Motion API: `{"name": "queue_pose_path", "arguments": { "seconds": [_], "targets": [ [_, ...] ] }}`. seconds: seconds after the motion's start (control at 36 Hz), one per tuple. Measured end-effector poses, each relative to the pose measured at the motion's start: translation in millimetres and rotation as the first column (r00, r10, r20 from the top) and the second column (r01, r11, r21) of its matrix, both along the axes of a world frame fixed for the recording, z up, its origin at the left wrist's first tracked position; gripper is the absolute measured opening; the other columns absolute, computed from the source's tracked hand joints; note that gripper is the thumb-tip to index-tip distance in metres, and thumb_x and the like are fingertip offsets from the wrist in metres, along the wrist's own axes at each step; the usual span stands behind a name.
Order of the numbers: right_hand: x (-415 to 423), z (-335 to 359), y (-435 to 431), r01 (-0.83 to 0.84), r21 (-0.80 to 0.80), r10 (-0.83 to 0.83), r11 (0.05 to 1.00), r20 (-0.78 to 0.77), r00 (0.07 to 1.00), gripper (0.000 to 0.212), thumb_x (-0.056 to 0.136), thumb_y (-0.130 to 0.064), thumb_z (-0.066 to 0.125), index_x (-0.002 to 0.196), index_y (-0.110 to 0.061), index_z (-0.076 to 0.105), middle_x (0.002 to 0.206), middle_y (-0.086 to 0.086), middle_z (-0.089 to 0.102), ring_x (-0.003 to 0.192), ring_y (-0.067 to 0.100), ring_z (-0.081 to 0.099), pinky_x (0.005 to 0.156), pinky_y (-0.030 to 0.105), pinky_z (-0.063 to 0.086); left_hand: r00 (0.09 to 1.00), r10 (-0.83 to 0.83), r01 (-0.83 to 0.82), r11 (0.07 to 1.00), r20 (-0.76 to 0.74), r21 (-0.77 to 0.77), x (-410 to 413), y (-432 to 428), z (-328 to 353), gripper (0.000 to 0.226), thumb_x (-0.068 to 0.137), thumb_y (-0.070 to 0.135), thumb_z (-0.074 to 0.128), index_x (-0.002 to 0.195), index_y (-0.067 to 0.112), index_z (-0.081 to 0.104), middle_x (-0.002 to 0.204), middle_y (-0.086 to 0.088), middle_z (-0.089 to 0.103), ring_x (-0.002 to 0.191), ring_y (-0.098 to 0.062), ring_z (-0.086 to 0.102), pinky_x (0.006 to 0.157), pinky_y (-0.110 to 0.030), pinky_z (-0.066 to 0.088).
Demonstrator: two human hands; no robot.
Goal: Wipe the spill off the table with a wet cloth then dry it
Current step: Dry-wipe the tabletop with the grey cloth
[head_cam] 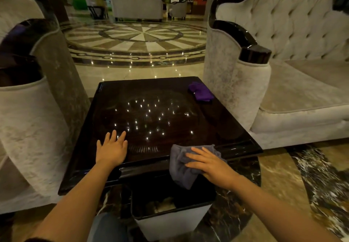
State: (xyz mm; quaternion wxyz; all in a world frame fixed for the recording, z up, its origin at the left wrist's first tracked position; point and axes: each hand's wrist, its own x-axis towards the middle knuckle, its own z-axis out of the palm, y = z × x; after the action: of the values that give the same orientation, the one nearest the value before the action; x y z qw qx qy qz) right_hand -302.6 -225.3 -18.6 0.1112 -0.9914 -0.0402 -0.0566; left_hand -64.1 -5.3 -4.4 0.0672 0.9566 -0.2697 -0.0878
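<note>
A glossy dark square table (222,126) stands between two armchairs, its top mirroring many ceiling lights. My left hand (111,149) lies flat on the near left part of the top, fingers spread, holding nothing. My right hand (211,163) presses on a grey cloth (181,168) at the table's near right edge; the cloth hangs partly over the edge. A purple cloth (201,91) lies crumpled at the far right corner. No distinct spill can be made out among the reflections.
A white bin with a dark rim (172,221) stands on the floor right below the table's near edge, under the grey cloth. Pale tufted armchairs (236,90) flank the table left and right. Polished marble floor (136,39) stretches beyond.
</note>
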Motion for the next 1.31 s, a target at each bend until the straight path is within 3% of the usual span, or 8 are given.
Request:
{"name": "queue_pose_path", "arguments": {
  "seconds": [0.11,0.19,0.36,0.5,0.69,0.92,1.11,1.31],
  "targets": [
    [-16.7,5.1,-23.2,0.085,0.001,-0.085,0.996,-0.060,0.995,0.044,0.092,-0.008,0.048,0.134,-0.021,0.044,0.151,-0.004,0.016,0.138,0.015,-0.008,0.112,0.025,-0.007,1.000,-0.002,0.002,1.000,-0.002,0.003,-0.9,0.2,1.0,0.050,0.099,0.036,0.016,0.147,0.025,0.007,0.158,-0.009,0.003,0.145,-0.027,-0.001,0.116,-0.050,0.006],
    [-20.1,15.7,-32.7,0.162,0.015,-0.160,0.987,-0.099,0.982,0.043,0.092,-0.007,0.049,0.133,-0.018,0.046,0.153,0.000,0.022,0.143,0.016,0.010,0.114,0.020,0.003,1.000,0.000,0.000,1.000,-0.010,0.003,-0.5,0.3,1.1,0.051,0.099,0.037,0.015,0.147,0.026,0.006,0.158,-0.008,0.003,0.145,-0.027,-0.001,0.116,-0.050,0.005],
    [5.4,64.1,-54.6,0.489,0.221,-0.514,0.844,0.074,0.854,0.034,0.089,-0.009,0.055,0.123,-0.009,0.056,0.136,0.012,0.052,0.122,0.029,0.051,0.100,0.039,0.041,1.000,0.025,-0.025,1.000,-0.008,-0.016,1.8,-2.6,3.8,0.050,0.098,0.039,0.021,0.146,0.028,0.013,0.158,-0.006,0.009,0.145,-0.026,0.004,0.116,-0.051,0.010],
    [51.2,100.5,-84.4,0.717,0.334,-0.780,0.612,0.104,0.617,0.030,0.093,-0.018,0.047,0.116,-0.001,0.057,0.117,0.029,0.060,0.107,0.042,0.056,0.084,0.043,0.045,0.999,0.039,-0.039,0.999,0.007,-0.038,8.1,-9.5,8.0,0.051,0.097,0.041,0.021,0.146,0.031,0.011,0.158,-0.007,0.009,0.145,-0.026,0.008,0.115,-0.048,0.014],
    [104.8,93.7,-117.3,0.854,0.273,-0.891,0.444,0.035,0.452,0.042,0.096,-0.026,0.036,0.126,0.003,0.042,0.138,0.029,0.037,0.121,0.046,0.041,0.099,0.049,0.037,1.000,-0.027,0.027,1.000,0.011,0.008,22.3,-32.1,7.4,0.052,0.097,0.044,0.017,0.146,0.033,0.004,0.158,-0.005,0.001,0.146,-0.022,-0.001,0.117,-0.045,0.009],
    [135.2,41.6,-124.2,0.812,0.036,-0.753,0.582,-0.352,0.555,0.067,0.095,-0.052,0.023,0.146,-0.022,-0.008,0.156,0.017,-0.010,0.142,0.040,-0.003,0.113,0.057,0.006,0.996,-0.073,0.076,0.994,-0.043,0.081,37.8,-32.7,-2.0,0.052,0.097,0.047,0.016,0.145,0.035,0.000,0.158,-0.003,-0.007,0.145,-0.022,-0.008,0.118,-0.046,0.003],
    [131.2,47.7,-133.7,0.726,-0.093,-0.681,0.682,-0.444,0.583,0.079,0.087,-0.062,0.037,0.144,-0.033,-0.010,0.156,0.010,-0.015,0.143,0.035,-0.006,0.112,0.059,0.006,0.996,-0.078,0.080,0.994,-0.035,0.074,40.1,-33.7,-3.6,0.052,0.097,0.047,0.017,0.145,0.036,0.000,0.158,-0.003,-0.006,0.145,-0.021,-0.008,0.118,-0.047,0.001],
    [122.1,44.1,-117.4,0.749,-0.078,-0.718,0.658,-0.368,0.591,0.070,0.091,-0.062,0.024,0.145,-0.032,-0.009,0.157,0.010,-0.013,0.143,0.031,-0.006,0.114,0.056,0.004,0.994,-0.104,0.104,0.995,-0.015,0.007,39.6,-27.9,7.0,0.053,0.097,0.047,0.018,0.145,0.036,0.001,0.158,-0.003,-0.009,0.145,-0.021,-0.006,0.118,-0.045,0.004]
  ]
}}
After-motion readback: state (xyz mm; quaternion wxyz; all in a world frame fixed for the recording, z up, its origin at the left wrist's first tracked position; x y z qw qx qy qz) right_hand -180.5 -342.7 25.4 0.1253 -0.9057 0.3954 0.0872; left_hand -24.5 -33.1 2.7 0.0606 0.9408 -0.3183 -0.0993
